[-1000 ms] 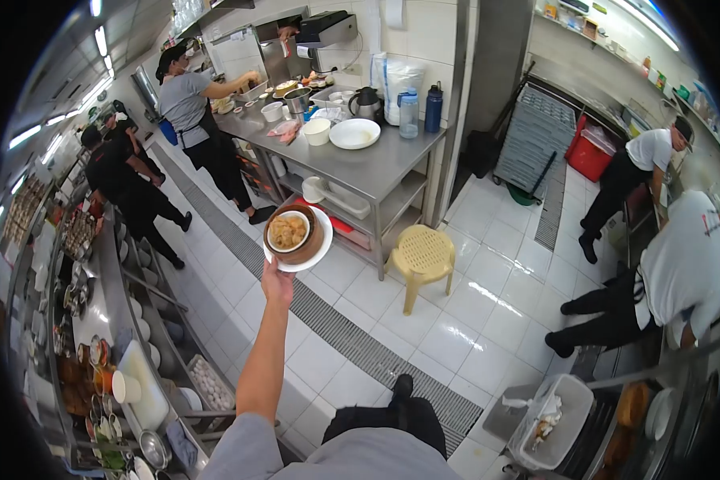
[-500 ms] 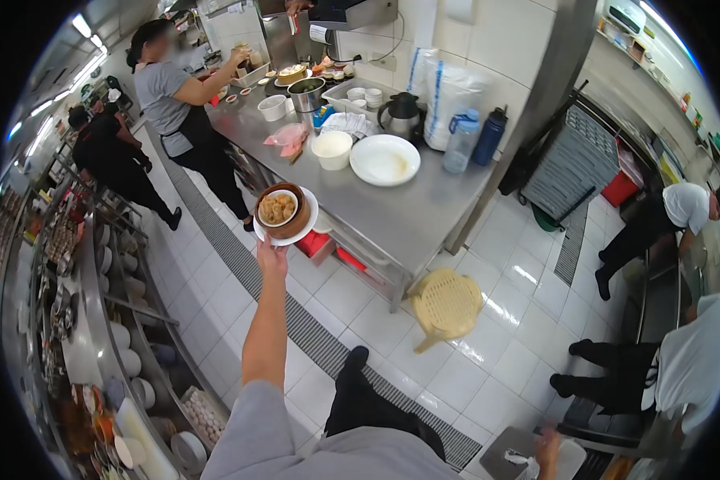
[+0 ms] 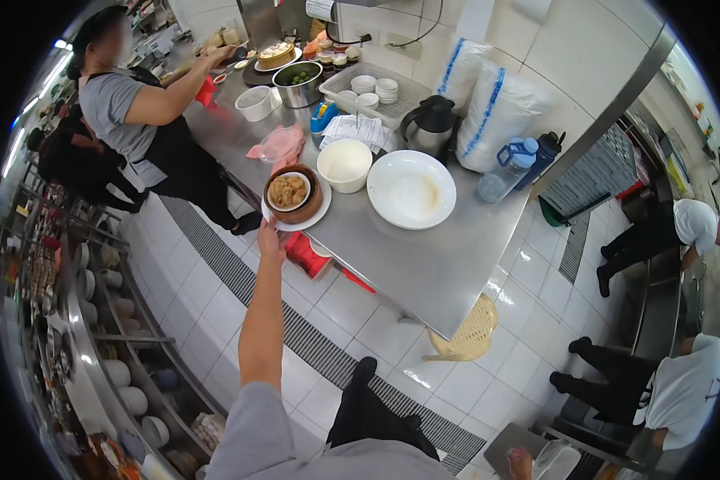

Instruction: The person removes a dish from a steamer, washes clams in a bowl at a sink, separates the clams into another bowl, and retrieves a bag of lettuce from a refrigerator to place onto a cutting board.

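Note:
My left hand (image 3: 270,238) grips the near rim of a white plate (image 3: 326,210), its fingers under it. On the plate sits a round bamboo steamer (image 3: 304,213) with a small white bowl of brown food (image 3: 286,192) inside. The plate is level and overlaps the steel table's front edge in this view. Close behind it are a pink plastic bag (image 3: 282,147) and a white tub (image 3: 345,166). My right hand (image 3: 520,462) hangs low at the bottom right, in front of a grey bin (image 3: 514,438); its fingers are too small to make out.
The steel table (image 3: 376,260) also holds a large white dish (image 3: 412,190), a thermal jug (image 3: 430,128), water bottles and a steel pot (image 3: 298,82). A person (image 3: 132,100) works at its far left. A yellow stool (image 3: 468,332) stands by the corner. Shelves line the left; other people stand right.
I have moved closer to the steel table. The plate and steamer in my left hand now overlap its front edge. The person at the table appears nearer, with arms stretched over it.

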`<state>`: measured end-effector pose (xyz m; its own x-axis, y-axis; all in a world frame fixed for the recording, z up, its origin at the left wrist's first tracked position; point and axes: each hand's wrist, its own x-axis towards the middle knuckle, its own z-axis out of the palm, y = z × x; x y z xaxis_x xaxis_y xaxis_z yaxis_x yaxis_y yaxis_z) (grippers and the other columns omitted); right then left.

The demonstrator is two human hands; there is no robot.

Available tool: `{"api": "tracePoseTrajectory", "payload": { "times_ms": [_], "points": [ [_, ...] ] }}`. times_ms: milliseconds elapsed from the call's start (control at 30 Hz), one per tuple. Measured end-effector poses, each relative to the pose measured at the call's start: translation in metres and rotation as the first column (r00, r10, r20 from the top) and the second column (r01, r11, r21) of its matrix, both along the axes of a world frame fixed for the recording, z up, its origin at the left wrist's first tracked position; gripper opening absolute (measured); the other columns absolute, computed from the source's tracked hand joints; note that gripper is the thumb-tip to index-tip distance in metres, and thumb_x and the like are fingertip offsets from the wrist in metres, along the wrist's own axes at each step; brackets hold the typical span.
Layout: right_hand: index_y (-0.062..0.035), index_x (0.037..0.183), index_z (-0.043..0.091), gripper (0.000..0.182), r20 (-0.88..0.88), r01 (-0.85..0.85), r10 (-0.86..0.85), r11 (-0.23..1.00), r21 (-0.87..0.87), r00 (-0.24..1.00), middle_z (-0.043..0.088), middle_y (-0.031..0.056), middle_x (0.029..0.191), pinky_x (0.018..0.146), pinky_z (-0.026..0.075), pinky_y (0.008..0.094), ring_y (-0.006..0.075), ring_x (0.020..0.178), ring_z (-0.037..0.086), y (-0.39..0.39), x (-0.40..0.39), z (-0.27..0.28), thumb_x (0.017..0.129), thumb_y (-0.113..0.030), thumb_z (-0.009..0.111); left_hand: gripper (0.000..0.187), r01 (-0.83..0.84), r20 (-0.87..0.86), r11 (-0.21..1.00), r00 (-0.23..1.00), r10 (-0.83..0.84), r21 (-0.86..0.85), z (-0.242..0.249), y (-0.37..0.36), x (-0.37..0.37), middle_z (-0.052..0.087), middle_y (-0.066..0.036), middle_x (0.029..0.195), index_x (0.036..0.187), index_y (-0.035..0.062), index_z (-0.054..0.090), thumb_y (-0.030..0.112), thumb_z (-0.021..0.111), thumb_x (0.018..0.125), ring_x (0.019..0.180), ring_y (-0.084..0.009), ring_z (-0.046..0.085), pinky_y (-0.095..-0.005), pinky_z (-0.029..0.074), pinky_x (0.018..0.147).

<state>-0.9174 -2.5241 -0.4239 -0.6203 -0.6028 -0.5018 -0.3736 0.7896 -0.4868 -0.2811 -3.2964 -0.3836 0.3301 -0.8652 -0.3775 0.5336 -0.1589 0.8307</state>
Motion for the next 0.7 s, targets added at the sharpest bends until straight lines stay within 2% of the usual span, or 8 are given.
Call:
{"api": "tracePoseTrajectory", "payload": {
  "times_ms": [33, 167, 333, 400, 467, 533, 567, 700],
  "points": [
    [-0.0003, 0.097, 0.068, 0.029, -0.084, -0.116, 0.123, 0.99, 0.08, 0.989, 0.069, 0.0158, 0.09, 0.074, 0.053, 0.0366, 0.0301, 0.08, 0.067, -0.04, 0.018, 0.034, 0.078, -0.021, 0.073, 0.03, 0.052, 0.069, 0.998, 0.996, -0.053, 0.023, -0.011, -0.015, 0.008, 0.062, -0.004, 0.091, 0.131, 0.0089, 0.056, 0.016, 0.046, 0.103, 0.07, -0.0172, 0.06, -0.0338, 0.054, 0.068],
    [0.0006, 0.094, 0.071, 0.027, -0.191, -0.369, 0.381, 0.924, 0.096, 0.904, 0.072, 0.0168, 0.098, 0.082, 0.054, 0.0391, 0.0313, 0.096, 0.069, -0.083, 0.044, 0.042, 0.081, -0.023, 0.072, 0.027, 0.028, 0.232, 0.999, 0.972, -0.037, 0.039, -0.019, -0.06, 0.011, 0.057, -0.004, 0.079, 0.12, 0.005, 0.06, 0.005, 0.047, 0.096, 0.058, -0.0149, 0.052, -0.0295, 0.048, 0.052],
    [0.0008, 0.107, 0.068, 0.032, -0.193, -0.288, 0.284, 0.957, 0.007, 0.939, 0.073, 0.0158, 0.096, 0.08, 0.055, 0.0367, 0.0296, 0.091, 0.07, -0.045, 0.072, 0.007, 0.082, -0.019, 0.072, 0.025, -0.017, 0.212, 0.998, 0.977, 0.003, 0.066, -0.008, -0.078, 0.019, 0.055, -0.005, 0.079, 0.119, 0.0073, 0.059, 0.014, 0.05, 0.096, 0.072, -0.018, 0.059, -0.0341, 0.056, 0.071],
    [0.0, 0.11, 0.067, 0.032, -0.093, -0.043, 0.046, 0.999, 0.027, 0.995, 0.073, 0.0158, 0.093, 0.078, 0.055, 0.0344, 0.0248, 0.087, 0.07, -0.035, 0.089, 0.014, 0.082, -0.016, 0.072, 0.032, 0.097, 0.008, 0.992, 0.995, -0.097, -0.084, -0.046, -0.091, 0.05, 0.061, -0.009, 0.093, 0.125, 0.0056, 0.053, 0.012, 0.053, 0.094, 0.079, -0.0206, 0.063, -0.0333, 0.054, 0.069],
    [0.0, 0.108, 0.068, 0.03, -0.066, 0.059, -0.057, 0.998, 0.023, 0.996, 0.072, 0.0152, 0.09, 0.077, 0.055, 0.0332, 0.0212, 0.085, 0.07, -0.014, 0.106, 0.014, 0.082, -0.013, 0.073, 0.024, 0.05, 0.113, 0.996, 0.992, -0.059, 0.08, -0.024, -0.079, 0.034, 0.061, -0.009, 0.096, 0.118, 0.0068, 0.055, 0.016, 0.052, 0.096, 0.084, -0.0208, 0.062, -0.0334, 0.054, 0.073],
    [-0.0002, 0.108, 0.068, 0.031, -0.089, 0.085, -0.085, 0.996, -0.002, 0.992, 0.072, 0.0144, 0.089, 0.077, 0.055, 0.034, 0.0226, 0.083, 0.07, 0.015, 0.114, 0.003, 0.082, -0.015, 0.073, 0.024, 0.059, 0.1, 0.993, 0.993, -0.069, 0.1, -0.012, -0.063, 0.023, 0.061, -0.009, 0.096, 0.118, 0.0068, 0.054, 0.019, 0.052, 0.097, 0.083, -0.0215, 0.062, -0.0333, 0.053, 0.073],
    [0.0011, 0.11, 0.067, 0.037, 0.014, 0.124, -0.125, 0.99, 0.062, 0.992, 0.068, 0.0209, 0.11, 0.092, 0.051, 0.0408, 0.0364, 0.105, 0.065, 0.026, 0.116, 0.008, 0.082, -0.024, 0.071, 0.026, 0.032, 0.132, 0.991, 0.99, -0.049, 0.131, -0.014, -0.058, 0.024, 0.062, -0.01, 0.1, 0.119, 0.0065, 0.053, 0.02, 0.051, 0.097, 0.084, -0.0223, 0.062, -0.033, 0.053, 0.074],
    [-0.0026, 0.111, 0.068, 0.04, -0.157, 0.084, -0.067, 0.992, 0.099, 0.985, 0.071, 0.0174, 0.102, 0.085, 0.054, 0.0413, 0.0325, 0.095, 0.067, 0.102, 0.134, -0.021, 0.079, -0.026, 0.075, 0.041, 0.111, 0.095, 0.994, 0.989, -0.109, -0.014, -0.056, -0.019, 0.032, 0.061, -0.01, 0.115, 0.131, 0.0072, 0.051, 0.029, 0.048, 0.096, 0.088, -0.0247, 0.061, -0.0346, 0.053, 0.073]
  ]
}}
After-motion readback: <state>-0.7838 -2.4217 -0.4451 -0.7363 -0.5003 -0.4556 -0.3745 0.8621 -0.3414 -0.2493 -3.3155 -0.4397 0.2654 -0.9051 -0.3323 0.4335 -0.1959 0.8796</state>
